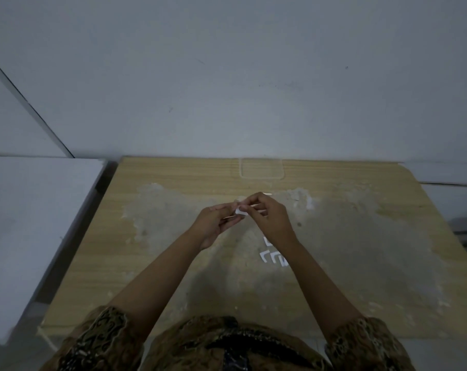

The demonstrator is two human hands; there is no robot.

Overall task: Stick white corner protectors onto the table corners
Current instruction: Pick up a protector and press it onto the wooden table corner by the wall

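Both hands are up over the middle of the frame, working on the same little thing. The left hand (213,223) and the right hand (267,215) are each pinching a small white L-shaped corner protector (240,211) between fingertips, held just above the table (146,250). There's a thin pale strip poking out on both sides of the fingers, can't tell if it's backing paper or part of the piece, too blurry.

The table is a light wood-grain laminate top with a big patchy grey worn area across the centre and right. A few more white L-shaped corner protectors (274,257) lie flat on the table just below the right wrist, lower centre-right of the frame, partly hidden by the forearm. Couldn't count them exactly.

Near the top edge of the table there's a faint rounded rectangular outline (262,169) in the surface. At the left of the frame a white flat surface (34,223) sits beside the table with a dark gap between them. Brown patterned sleeves (104,341) show at the bottom.
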